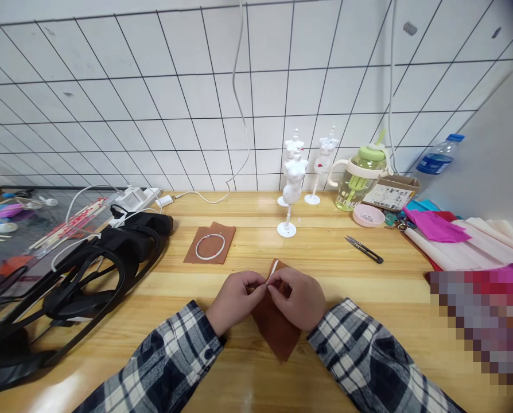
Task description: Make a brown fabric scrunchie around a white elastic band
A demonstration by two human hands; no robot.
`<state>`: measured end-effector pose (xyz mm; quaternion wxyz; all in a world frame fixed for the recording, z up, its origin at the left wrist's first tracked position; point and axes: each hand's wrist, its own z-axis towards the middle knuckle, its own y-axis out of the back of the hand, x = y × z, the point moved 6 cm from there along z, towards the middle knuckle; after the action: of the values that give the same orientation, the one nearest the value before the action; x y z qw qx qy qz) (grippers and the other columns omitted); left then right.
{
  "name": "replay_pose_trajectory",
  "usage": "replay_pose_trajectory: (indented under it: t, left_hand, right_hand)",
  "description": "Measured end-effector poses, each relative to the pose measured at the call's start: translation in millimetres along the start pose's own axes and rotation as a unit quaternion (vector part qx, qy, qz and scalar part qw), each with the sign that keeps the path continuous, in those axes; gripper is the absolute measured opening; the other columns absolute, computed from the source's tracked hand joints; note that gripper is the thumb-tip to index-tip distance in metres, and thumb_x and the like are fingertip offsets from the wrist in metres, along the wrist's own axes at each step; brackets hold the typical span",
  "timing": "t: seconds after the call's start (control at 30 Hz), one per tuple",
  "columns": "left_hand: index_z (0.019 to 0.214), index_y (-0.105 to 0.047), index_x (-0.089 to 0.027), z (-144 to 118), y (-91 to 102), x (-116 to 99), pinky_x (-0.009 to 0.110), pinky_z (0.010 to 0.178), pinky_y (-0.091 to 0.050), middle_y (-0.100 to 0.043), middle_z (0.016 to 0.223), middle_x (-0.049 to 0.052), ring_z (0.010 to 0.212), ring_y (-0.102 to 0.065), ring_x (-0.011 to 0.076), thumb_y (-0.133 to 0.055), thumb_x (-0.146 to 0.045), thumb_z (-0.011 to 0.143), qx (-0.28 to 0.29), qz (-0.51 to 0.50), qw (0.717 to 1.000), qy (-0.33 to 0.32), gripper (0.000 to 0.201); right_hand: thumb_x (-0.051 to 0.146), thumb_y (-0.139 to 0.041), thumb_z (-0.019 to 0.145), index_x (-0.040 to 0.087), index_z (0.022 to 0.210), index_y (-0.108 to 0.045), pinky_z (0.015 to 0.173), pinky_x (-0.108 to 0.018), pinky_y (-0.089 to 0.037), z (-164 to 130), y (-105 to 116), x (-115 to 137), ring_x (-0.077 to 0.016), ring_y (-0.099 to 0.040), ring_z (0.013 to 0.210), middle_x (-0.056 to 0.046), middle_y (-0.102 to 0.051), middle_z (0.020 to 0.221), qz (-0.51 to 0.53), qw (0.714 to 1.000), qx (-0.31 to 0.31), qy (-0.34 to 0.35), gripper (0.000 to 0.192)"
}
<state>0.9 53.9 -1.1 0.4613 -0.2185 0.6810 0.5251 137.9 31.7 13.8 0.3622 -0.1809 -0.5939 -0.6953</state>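
Brown fabric piece (276, 327), pinched, prob. folded.

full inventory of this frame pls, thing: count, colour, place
brown cloth: 1, under both hands, with a white strip at its top
cloth patch: 1, brown, white ring on it, table centre-left
mannequins: 3, white, mid-back
snips: 1, dark, right of centre
cup: 1, green lid, back right
dish: 1, pink, by cup
bottle: 1, blue cap, far right
fabric stack: white, magenta, red, right edge
straps: black, left
table: 1, wood
left hand: pinching the cloth
right hand: pinching the cloth
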Motion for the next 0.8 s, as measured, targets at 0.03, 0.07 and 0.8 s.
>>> replay_pose_trajectory:
  t: [0.03, 0.07, 0.8]
  left_hand:
    - [0.078, -0.072, -0.014, -0.2, -0.8, -0.2, 0.023, 0.066, -0.044, -0.069, 0.074, 0.003, 0.071, -0.06, 0.0157, -0.054, -0.022, 0.078, 0.003, -0.002, 1.0, 0.001, 0.019]
    - [0.077, -0.072, -0.014, -0.3, -1.1, -0.3, 0.023, 0.065, -0.044, -0.069, 0.073, 0.003, 0.07, -0.06, 0.0155, -0.054, -0.02, 0.077, 0.005, -0.006, 1.0, 0.003, 0.02]
    - [0.084, -0.074, -0.013, -0.6, 2.6, 0.7, 0.024, 0.068, -0.045, -0.071, 0.079, 0.005, 0.074, -0.061, 0.0171, -0.057, -0.034, 0.083, 0.041, -0.048, 0.998, -0.012, 0.027]
  right_hand:
    - [0.022, -0.061, 0.078, 0.024, 0.082, -0.064, 0.064, -0.025, -0.039, 0.1, -1.0, -0.2, -0.0136, -0.058, 0.07, 0.002, -0.066, 0.077, -0.001, 1.0, 0.005, -0.003, 0.005]
    - [0.022, -0.061, 0.078, 0.024, 0.08, -0.063, 0.063, -0.025, -0.039, 0.2, -1.9, -0.4, -0.0134, -0.058, 0.069, 0.002, -0.066, 0.077, -0.003, 1.0, 0.01, -0.005, 0.004]
    - [0.022, -0.057, 0.084, 0.024, 0.086, -0.065, 0.068, -0.026, -0.042, 1.2, 0.4, -1.2, -0.0147, -0.06, 0.073, 0.001, -0.066, 0.079, 0.006, 1.0, 0.015, -0.005, 0.009]
